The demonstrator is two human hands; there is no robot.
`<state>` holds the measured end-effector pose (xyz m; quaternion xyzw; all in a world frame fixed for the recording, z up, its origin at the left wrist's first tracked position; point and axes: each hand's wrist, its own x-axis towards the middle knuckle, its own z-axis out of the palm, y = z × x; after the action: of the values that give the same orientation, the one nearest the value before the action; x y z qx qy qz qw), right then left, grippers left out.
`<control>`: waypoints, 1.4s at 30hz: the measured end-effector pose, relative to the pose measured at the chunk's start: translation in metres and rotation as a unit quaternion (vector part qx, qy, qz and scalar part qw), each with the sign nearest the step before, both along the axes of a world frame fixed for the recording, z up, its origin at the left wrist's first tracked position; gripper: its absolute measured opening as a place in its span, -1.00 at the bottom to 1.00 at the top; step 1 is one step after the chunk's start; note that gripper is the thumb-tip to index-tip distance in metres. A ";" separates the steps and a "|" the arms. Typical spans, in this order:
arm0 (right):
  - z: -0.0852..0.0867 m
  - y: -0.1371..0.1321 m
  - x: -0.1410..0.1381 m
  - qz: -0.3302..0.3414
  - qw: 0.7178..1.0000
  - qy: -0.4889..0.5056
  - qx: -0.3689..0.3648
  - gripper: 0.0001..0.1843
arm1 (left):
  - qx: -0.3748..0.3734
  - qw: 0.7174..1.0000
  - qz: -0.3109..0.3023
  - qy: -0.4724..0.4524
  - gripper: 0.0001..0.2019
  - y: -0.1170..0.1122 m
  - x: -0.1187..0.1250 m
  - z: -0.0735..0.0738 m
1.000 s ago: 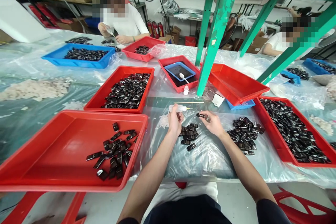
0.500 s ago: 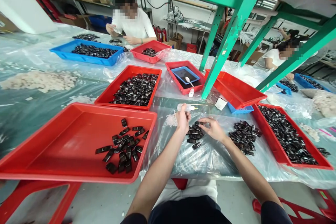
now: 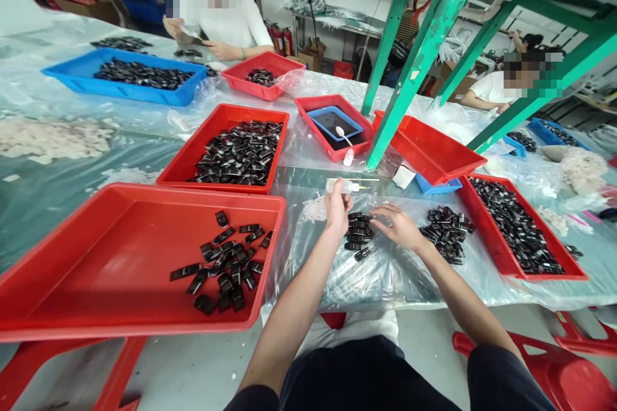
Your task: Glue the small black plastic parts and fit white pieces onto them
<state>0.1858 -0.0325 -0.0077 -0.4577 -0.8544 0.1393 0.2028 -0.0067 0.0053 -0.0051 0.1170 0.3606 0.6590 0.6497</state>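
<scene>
My left hand (image 3: 338,209) is closed around a clear squeeze bottle (image 3: 340,187) with a thin needle tip that points right. Just below and right of it lies a small group of glossy black plastic pieces (image 3: 359,228), set close together on the plastic sheet. At the right edge of this group is my right hand (image 3: 398,225), fingers apart with no piece visible between them. A looser heap of the same black pieces (image 3: 448,231) lies to the right of that hand. Small whitish bits (image 3: 314,207) are scattered left of the bottle.
A large red tray (image 3: 120,257) with some black pieces stands at left. Fuller red trays stand behind it (image 3: 180,164) and at right (image 3: 525,276). A green post (image 3: 402,96) rises from the table. Across it sits a co-worker (image 3: 226,19). A white spoon (image 3: 343,135) rests in a blue tray.
My right hand has let go of a black piece at the group and its fingers have spread. My left hand keeps the bottle. The camera view has shifted slightly.
</scene>
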 end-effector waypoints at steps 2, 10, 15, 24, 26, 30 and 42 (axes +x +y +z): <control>0.006 -0.008 0.023 -0.051 0.998 -0.033 -0.006 -0.74 | -0.007 1.000 -0.002 -0.014 -0.49 0.000 -0.001 0.002; 0.044 -0.060 0.109 -0.198 0.956 -0.213 -0.040 -0.81 | -0.027 0.999 -0.013 -0.030 -0.50 -0.002 0.000 0.008; 0.037 -0.083 0.109 -0.175 0.955 -0.237 -0.042 -0.76 | -0.032 0.998 -0.008 -0.052 -0.57 0.001 0.001 0.005; 0.027 -0.055 0.091 -0.134 0.983 -0.103 -0.072 -0.82 | -0.042 0.998 -0.032 -0.026 -0.47 -0.003 0.001 0.008; 0.034 -0.036 0.079 -0.129 0.987 -0.004 -0.092 -0.79 | -0.042 0.998 -0.037 -0.022 -0.47 -0.002 0.001 0.007; 0.039 0.008 0.034 -0.136 0.944 0.260 -0.150 -0.60 | -0.027 0.999 -0.025 -0.016 -0.49 -0.002 -0.001 0.007; -0.006 0.034 -0.005 -0.111 0.810 0.478 -0.322 -0.51 | -0.045 0.999 -0.029 -0.006 -0.52 0.004 -0.006 -0.002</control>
<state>0.1807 0.0018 -0.0136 -0.4640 -0.4990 0.5840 0.4412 -0.0132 0.0090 -0.0070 0.0943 0.3822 0.6238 0.6752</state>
